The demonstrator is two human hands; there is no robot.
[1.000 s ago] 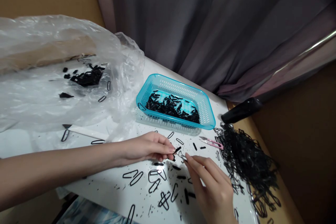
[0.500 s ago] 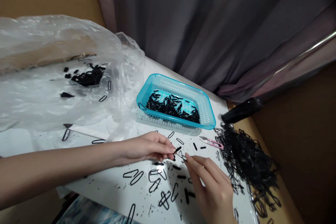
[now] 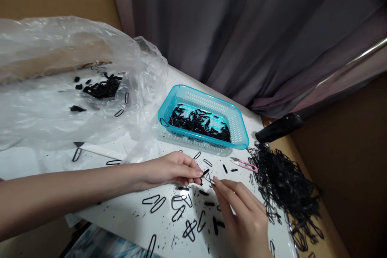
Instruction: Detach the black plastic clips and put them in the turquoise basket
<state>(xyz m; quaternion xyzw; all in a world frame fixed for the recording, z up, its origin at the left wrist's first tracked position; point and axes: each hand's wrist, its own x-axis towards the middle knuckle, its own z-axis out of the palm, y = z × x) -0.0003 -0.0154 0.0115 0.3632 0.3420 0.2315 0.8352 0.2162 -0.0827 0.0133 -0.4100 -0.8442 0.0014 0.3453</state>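
Note:
Above the white table, my left hand (image 3: 184, 168) pinches a small black strip (image 3: 206, 172) between thumb and fingertips. Facing it from the right, my right hand (image 3: 242, 205) has its thumb and fingers pressed together on something thin. A small looped piece (image 3: 209, 178) shows between the two hands; whether it is joined to the strip I cannot tell. Black elongated loops (image 3: 190, 230) and short black pieces (image 3: 207, 204) lie scattered on the table below the hands. Beyond them stands a blue basket (image 3: 242, 139) with many short black pieces inside.
Pink thread snips (image 3: 245, 165) lie right of the basket, beside a tangled heap of black loops (image 3: 290, 185). A black cylindrical object (image 3: 278, 127) rests behind the heap. At left, a clear plastic bag (image 3: 45, 125) spreads out near a white, dark-tipped tool (image 3: 99, 150). Grey curtains (image 3: 196, 20) hang behind.

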